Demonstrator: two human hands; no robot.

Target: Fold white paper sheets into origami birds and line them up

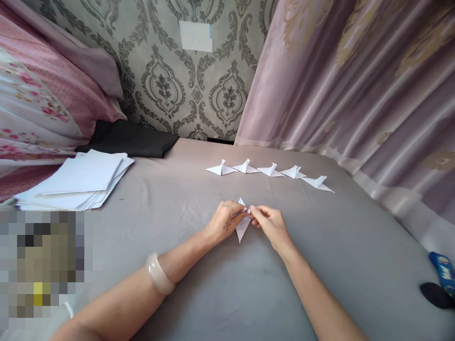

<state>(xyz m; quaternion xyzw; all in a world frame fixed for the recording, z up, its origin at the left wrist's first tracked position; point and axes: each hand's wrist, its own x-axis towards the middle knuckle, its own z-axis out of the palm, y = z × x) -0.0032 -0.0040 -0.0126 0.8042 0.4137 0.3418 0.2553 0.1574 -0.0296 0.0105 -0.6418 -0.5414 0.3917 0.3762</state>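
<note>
A folded white paper figure (242, 229) is between my two hands, just above or on the grey sheet; one point faces me and another points away. My left hand (226, 219) is closed on its left side, thumb and fingers pinching the paper. With thumb and forefinger my right hand (270, 222) pinches a small part at its right edge. My fingers hide the middle of the folds. Beyond my hands several finished-looking folded paper birds (247, 166) stand in a slightly curved row, wings spread.
On the left lies a stack of white paper (81, 175), with a black cloth (131, 137) behind it. Pink curtains (320, 85) hang at the right. A blue packet (442, 270) and a dark round object (436, 294) lie at the right edge. The lower left is pixelated.
</note>
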